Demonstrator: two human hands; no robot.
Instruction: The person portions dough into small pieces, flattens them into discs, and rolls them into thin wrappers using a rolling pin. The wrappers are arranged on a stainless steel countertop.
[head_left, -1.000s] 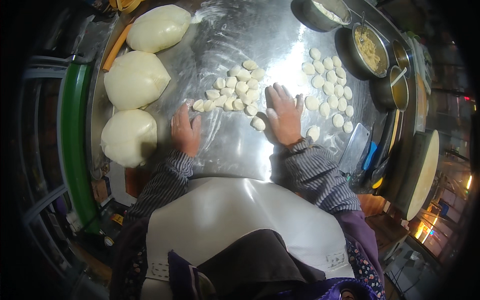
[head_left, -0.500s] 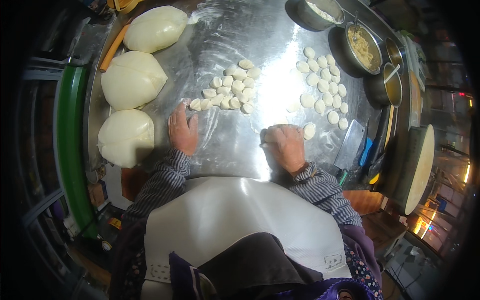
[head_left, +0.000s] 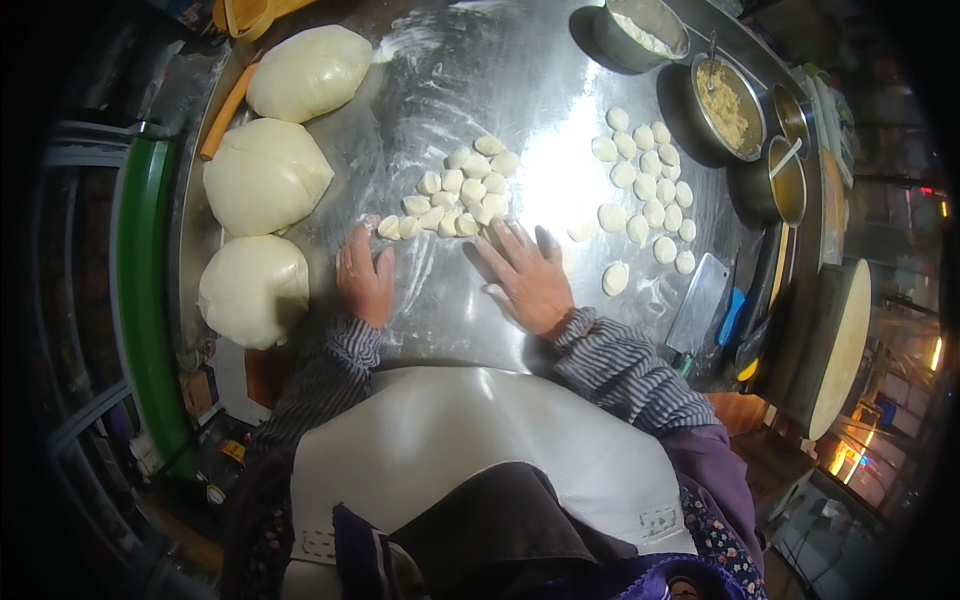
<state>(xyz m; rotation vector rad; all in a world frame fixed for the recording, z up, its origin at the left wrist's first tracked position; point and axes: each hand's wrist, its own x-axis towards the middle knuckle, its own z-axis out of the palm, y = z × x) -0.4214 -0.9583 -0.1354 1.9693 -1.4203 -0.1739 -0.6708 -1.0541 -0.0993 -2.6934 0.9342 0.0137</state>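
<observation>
A cluster of small dough pieces (head_left: 450,181) lies on the floury metal worktop (head_left: 430,300), in front of my hands. My right hand (head_left: 530,285) is spread open with its palm down, its fingertips at the near right edge of that cluster. Flat on the worktop at the left rests my left hand (head_left: 366,275), thumb apart, fingertips beside the leftmost piece; it holds nothing that I can see. To the right of my right hand is a flattened dough round (head_left: 615,278), and beyond it spreads a group of similar dough rounds (head_left: 645,167).
Three large dough lumps (head_left: 268,177) line the left side by a rolling pin (head_left: 229,112). At the right stand a flour bowl (head_left: 640,36), a filling bowl (head_left: 728,108) with a spoon and a metal pot (head_left: 787,182). A cleaver (head_left: 698,302) lies at the near right.
My right hand has moved left from beside the near dough round to the cluster's edge, and its curled fingers have spread. My left hand stays about where it was.
</observation>
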